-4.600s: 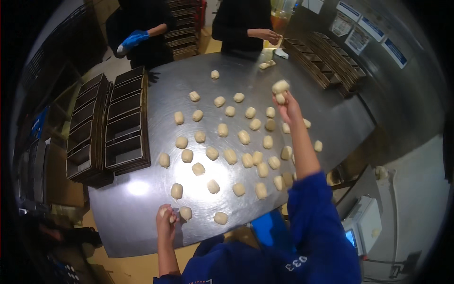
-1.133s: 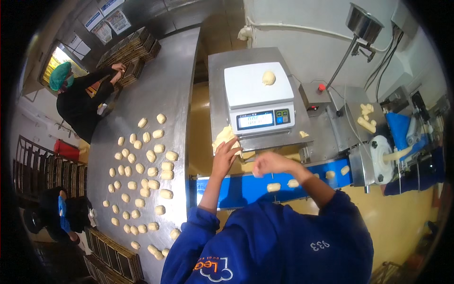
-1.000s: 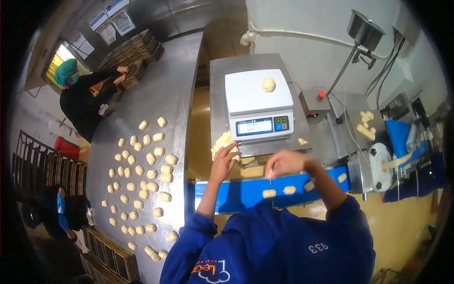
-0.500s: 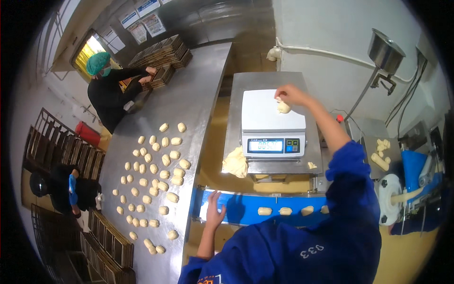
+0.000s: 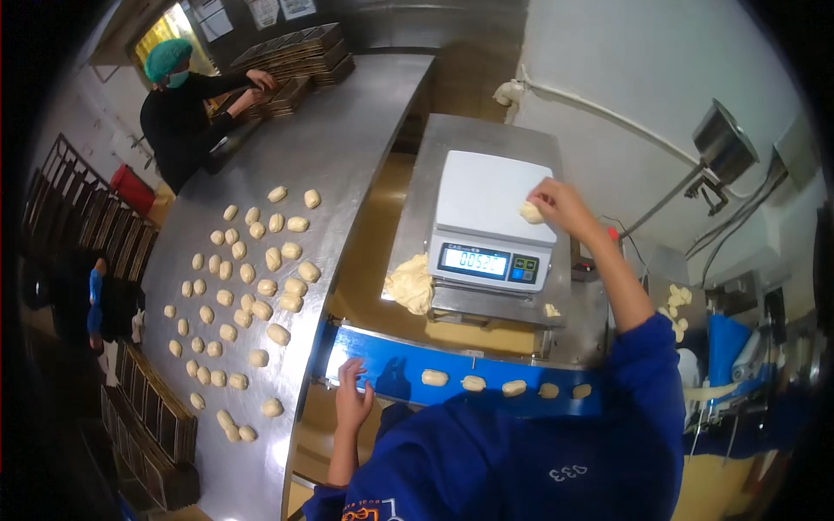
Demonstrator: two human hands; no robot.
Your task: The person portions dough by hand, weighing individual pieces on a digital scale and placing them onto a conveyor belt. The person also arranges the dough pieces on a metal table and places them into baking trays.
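Observation:
My right hand [image 5: 558, 200] reaches out over the white platform of a digital scale [image 5: 491, 221] and is closed on a small dough piece [image 5: 531, 212] that rests on it. My left hand [image 5: 352, 397] lies open, fingers spread, on the near left end of a blue conveyor belt [image 5: 395, 378]. Several dough pieces [image 5: 473, 383] sit in a row on that belt. A bigger lump of dough [image 5: 410, 285] lies left of the scale's base.
A long steel table [image 5: 347, 139] at left carries several rows of dough pieces [image 5: 252, 278]. A person in a green hairnet [image 5: 187, 104] handles stacked baking tins [image 5: 291, 56] at its far end. Dark tin racks [image 5: 152, 425] stand at lower left; machinery [image 5: 730, 347] stands right.
My right hand stays at the dough piece on the scale but has slid toward the platform's right edge. My left hand still rests on the belt's end. The view has tilted slightly.

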